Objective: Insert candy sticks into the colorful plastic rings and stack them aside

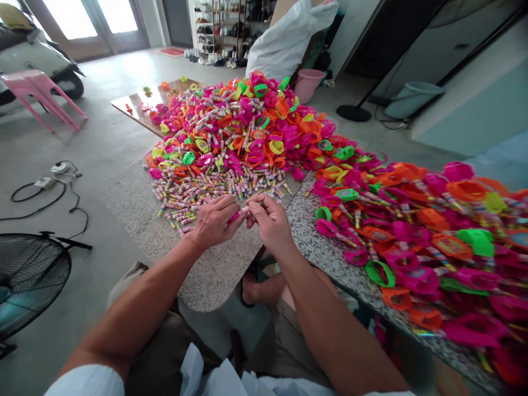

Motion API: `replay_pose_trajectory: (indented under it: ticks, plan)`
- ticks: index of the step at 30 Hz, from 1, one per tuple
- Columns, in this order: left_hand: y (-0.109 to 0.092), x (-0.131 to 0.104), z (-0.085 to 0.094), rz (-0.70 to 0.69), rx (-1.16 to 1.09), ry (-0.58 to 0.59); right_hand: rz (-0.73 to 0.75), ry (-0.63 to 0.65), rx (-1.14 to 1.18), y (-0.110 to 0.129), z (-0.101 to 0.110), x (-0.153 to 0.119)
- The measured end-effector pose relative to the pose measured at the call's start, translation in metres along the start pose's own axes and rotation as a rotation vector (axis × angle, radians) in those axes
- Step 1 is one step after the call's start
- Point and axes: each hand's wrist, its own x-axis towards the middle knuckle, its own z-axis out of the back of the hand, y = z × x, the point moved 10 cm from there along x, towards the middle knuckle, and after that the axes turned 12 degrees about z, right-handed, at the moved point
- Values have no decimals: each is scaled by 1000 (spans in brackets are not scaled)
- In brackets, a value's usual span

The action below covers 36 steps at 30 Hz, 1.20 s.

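Observation:
My left hand [216, 221] is closed around a bright pink plastic toy watch [234, 216], mostly hidden by the fingers. A small wrapped candy roll [245, 210] runs from the pink piece toward my right hand [269, 223], whose thumb and fingers pinch its end. Both hands meet above the near edge of a speckled stone tabletop [210, 280]. Just beyond them lie many loose candy rolls [193, 192]. Behind these rises a heap of toy watches [247, 121] in pink, orange, yellow and green, mixed with candy rolls.
More toy watches with candy rolls [421, 236] cover the stone surface to my right. On the left floor stand a black fan [28, 280], cables [61, 181] and a pink stool [37, 88]. A white sack [280, 41] and pink bucket [308, 85] stand behind the heap.

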Motion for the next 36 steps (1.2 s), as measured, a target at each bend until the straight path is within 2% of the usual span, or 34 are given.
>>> replay_pose_trajectory:
  ticks: [6, 11, 13, 17, 23, 28, 32, 36]
  plan:
    - [5, -4, 0, 11, 13, -28, 33, 8, -44, 9, -2, -1]
    - [17, -6, -6, 50, -20, -24, 8, -23, 2, 2, 2, 1]
    - [16, -6, -7, 47, -21, -23, -26, -43, 39, -4, 5, 2]
    - [11, -5, -7, 36, -6, -29, -69, -5, 99, -10, 3, 4]
    - [2, -2, 5, 12, -56, -103, -47, 40, 118, 0, -3, 1]
    - [-4, -1, 8, 13, -38, -111, -45, 50, 112, 4, -3, 2]
    - [-1, -2, 5, 25, -10, -98, -41, 34, 90, 1, -3, 1]
    - [8, -2, -1, 86, -10, -37, -34, -18, -24, 12, 3, -2]
